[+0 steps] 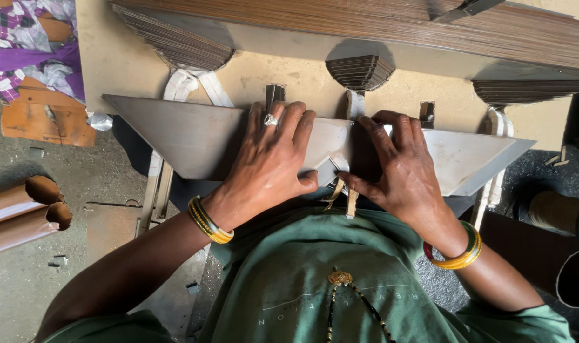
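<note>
My left hand (270,162) lies flat, fingers spread, on the long grey metal sheet (194,136), pressing it down rather than clamping it; my right hand (400,168) bends over the same sheet just toward 3 o'clock, fingertips curled on its far edge and thumb near a small folded tab (330,166) at the middle of the near edge. Whether those fingers truly pinch the edge I cannot tell; they look pressed against it, not closed round it. The sheet runs from 9 o'clock to 3 o'clock in front of my chest, both ends cut to slanting points, and rests against the tan work board (289,82). I judge it thin and stiff but springy, light for its length, smooth enough to slide under a palm, with edges likely sharp, so I would hold it by flat pressure near the middle and keep fingertips off the cut corners. Counted: 1 sheet, 2 hands on it, 3 half-round stacks of thin brown laminations (360,71) at 12 o'clock, 2 brown tubes (22,213) at 9 o'clock on the floor, 1 ring (271,119) on my left hand, and bangles on both wrists.
</note>
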